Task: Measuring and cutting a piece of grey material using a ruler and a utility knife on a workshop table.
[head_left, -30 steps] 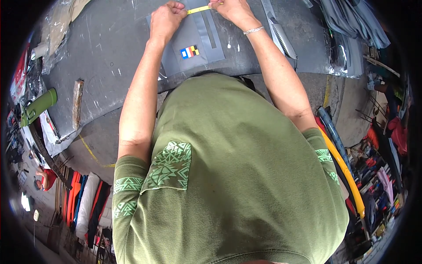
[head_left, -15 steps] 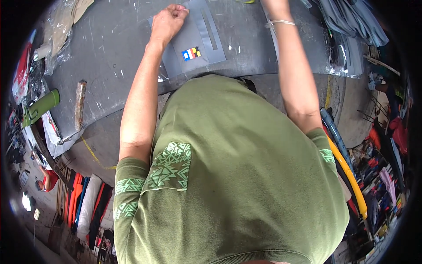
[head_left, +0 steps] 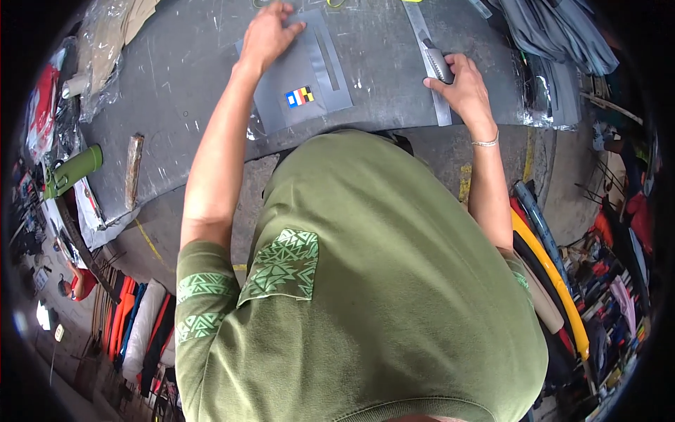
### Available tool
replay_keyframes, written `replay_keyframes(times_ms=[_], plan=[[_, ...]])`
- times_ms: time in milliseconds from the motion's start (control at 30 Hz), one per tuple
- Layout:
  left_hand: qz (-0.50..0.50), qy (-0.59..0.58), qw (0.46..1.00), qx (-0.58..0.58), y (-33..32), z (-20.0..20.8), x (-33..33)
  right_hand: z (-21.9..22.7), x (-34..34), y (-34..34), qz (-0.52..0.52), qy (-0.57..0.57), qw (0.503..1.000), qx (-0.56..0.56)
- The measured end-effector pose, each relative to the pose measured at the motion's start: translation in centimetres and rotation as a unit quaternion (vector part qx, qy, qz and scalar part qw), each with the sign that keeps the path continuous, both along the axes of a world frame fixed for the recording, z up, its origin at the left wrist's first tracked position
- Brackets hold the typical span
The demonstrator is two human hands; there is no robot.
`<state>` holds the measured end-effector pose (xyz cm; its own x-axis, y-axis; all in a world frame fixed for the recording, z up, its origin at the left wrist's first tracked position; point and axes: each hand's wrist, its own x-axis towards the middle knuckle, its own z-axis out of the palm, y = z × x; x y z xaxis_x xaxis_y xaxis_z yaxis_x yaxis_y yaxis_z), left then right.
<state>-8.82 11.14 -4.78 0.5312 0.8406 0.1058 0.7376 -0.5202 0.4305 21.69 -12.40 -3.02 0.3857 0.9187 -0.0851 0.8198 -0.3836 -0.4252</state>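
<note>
1. A person's left hand [head_left: 271, 36] is reaching over the upper-left edge of a gray vinyl sheet [head_left: 281, 77], thumb spread apart from loosely curled fingers; whether the fingertips are touching it cannot be told.
2. The right hand [head_left: 465, 91] is gripping a gray utility knife [head_left: 441, 66], thumb on one side of the handle and fingers on the other.
3. The knife is slanting over a metal ruler [head_left: 439, 105], whose lower end is reaching the near edge of the dark worktable [head_left: 383, 77].
4. The sheet is lying in front of the person, its lower edge near the table's rim, showing a colorful flag patch [head_left: 299, 96] and a long, narrow dark strip [head_left: 326, 56].
5. A broad stretch of tabletop is separating sheet from ruler, leaving room between the hands.
6. Folded gray sheeting [head_left: 562, 35] is bounding the right side; a wooden stick [head_left: 133, 172] is resting near the table's left edge.
</note>
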Motion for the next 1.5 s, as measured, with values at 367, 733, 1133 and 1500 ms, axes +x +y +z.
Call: replay_keyframes(times_ms=[367,733,1133,1500], plan=[[-0.118,0.095,0.987,0.049,7.5,-1.6,8.4,1.0,-2.1,-0.9,-0.076,0.072,0.994,0.03],[0.27,-0.497,0.804,-0.182,26.7,8.3,-12.8,1.0,-3.3,-3.1,-0.148,0.059,0.987,0.001],[0.256,0.051,0.965,-0.007,11.3,-2.5,-14.4,1.0,-1.1,0.0,-0.098,0.116,0.981,-0.124],[-0.062,0.048,0.996,0.042,-3.0,-3.6,-8.8,4.7,0.7,-7.8,-0.253,0.017,0.967,0.011]])
